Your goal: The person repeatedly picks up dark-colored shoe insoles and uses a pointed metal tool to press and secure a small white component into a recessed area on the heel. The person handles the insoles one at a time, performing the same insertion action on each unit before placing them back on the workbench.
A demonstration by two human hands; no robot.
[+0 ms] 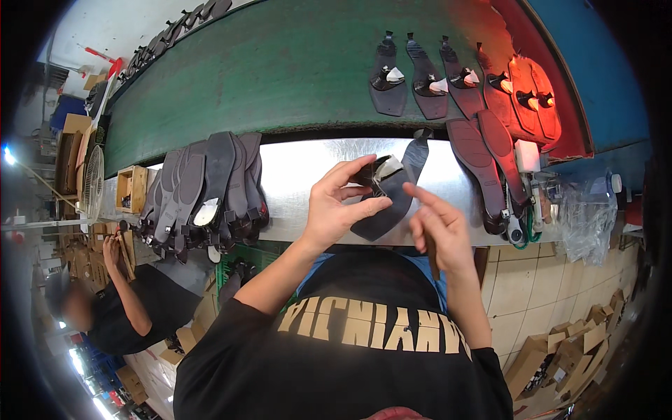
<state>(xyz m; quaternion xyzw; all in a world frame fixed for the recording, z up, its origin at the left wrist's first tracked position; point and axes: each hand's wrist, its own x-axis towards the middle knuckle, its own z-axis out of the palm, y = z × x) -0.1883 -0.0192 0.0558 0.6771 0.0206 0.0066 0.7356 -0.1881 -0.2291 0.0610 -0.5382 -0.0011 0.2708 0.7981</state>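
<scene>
On the metal ledge in front of me lies a dark sandal (385, 218), its narrow tail pointing away to the right. My left hand (339, 206) pinches the sandal's glossy black strap (378, 183) between thumb and fingers. White lining or padding (388, 167) shows inside that strap. Just right of the sandal, my right hand (444, 234) has its index finger stretched toward the strap. Its other fingers curl round a slim brown handle (431, 257); the working end of that tool cannot be made out.
Several similar sandals (388, 87) stand on the green conveyor belt (280, 77), some under red light. Dark soles are piled at left (218, 168) and right (472, 150) on the metal ledge (287, 178). A co-worker (133, 301) is at left; cardboard boxes (560, 364) sit at lower right.
</scene>
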